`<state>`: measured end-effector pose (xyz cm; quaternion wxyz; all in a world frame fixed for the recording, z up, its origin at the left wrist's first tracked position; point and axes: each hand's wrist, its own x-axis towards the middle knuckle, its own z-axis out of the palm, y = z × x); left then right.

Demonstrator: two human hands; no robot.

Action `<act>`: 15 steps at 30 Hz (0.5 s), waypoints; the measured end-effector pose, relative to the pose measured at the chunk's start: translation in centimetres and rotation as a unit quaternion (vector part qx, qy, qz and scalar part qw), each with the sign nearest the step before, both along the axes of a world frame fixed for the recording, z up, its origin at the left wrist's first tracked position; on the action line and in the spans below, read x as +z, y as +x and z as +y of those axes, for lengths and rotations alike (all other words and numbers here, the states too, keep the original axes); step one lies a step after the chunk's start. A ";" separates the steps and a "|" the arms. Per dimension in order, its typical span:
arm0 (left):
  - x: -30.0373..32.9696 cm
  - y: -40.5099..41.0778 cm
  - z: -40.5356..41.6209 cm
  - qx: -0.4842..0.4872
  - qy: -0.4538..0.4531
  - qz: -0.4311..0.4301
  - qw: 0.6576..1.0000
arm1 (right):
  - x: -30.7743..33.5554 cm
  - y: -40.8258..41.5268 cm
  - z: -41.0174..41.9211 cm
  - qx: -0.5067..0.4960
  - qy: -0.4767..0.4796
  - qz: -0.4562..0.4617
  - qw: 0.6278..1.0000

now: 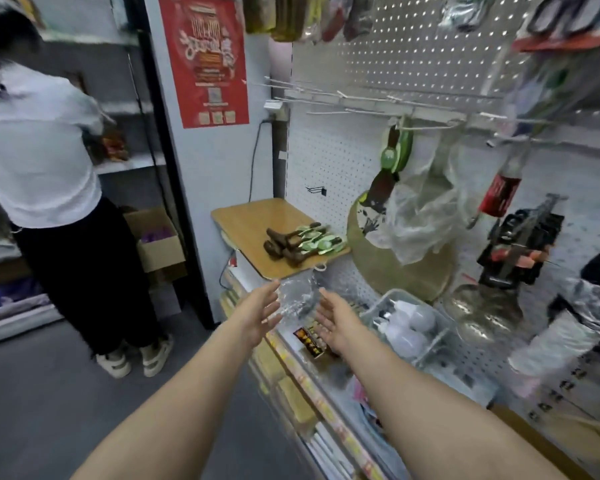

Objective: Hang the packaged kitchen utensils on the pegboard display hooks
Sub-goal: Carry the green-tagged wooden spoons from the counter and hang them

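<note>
the white pegboard (329,161) fills most of the right side, so i'll place everything off that. far left of it, across the grey floor, a person in a white shirt (32,140) and black trousers stands with their back turned at another shelf. on the pillar just left of the pegboard there's a red poster (203,57).

against the pegboard's lower half leans a round greenish tray (388,268) with a crumpled clear plastic bag (426,209) drooping over it. at the pegboard's lower left corner sits a wooden board (253,220) lying flat, and on it a loose pile of packaged utensils (302,244) — dark wooden handles, green card backs. one more green-carded utensil (394,157) hangs from a hook (426,127) on the rail across the pegboard's middle; the other hooks along that rail look bare.

below the pegboard, on the shelf ledge, a clear bin (440,323) holds white light bulbs.

both arms reach toward the pegboard's foot, just under the board. left hand (260,313) and right hand (333,320) face each other palm to palm, fingers straight and spread wide — neither grips anything. some clear plastic wrap (297,296) shows between them, blurry, can't tell if they touch it.
</note>
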<state>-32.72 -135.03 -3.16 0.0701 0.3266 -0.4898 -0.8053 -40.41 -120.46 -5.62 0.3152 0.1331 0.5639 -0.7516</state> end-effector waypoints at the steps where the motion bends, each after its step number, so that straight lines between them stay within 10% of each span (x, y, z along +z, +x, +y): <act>1: 0.1 -2.2 -1.3 -0.007 -0.001 -0.004 1.000 | 0.1 -1.9 -1.2 0.000 -0.001 0.000 1.000; 15: -4.2 -25.6 -13.5 -0.107 -0.029 -0.002 0.994 | -3.9 -20.2 -10.5 -0.082 0.047 -0.039 0.995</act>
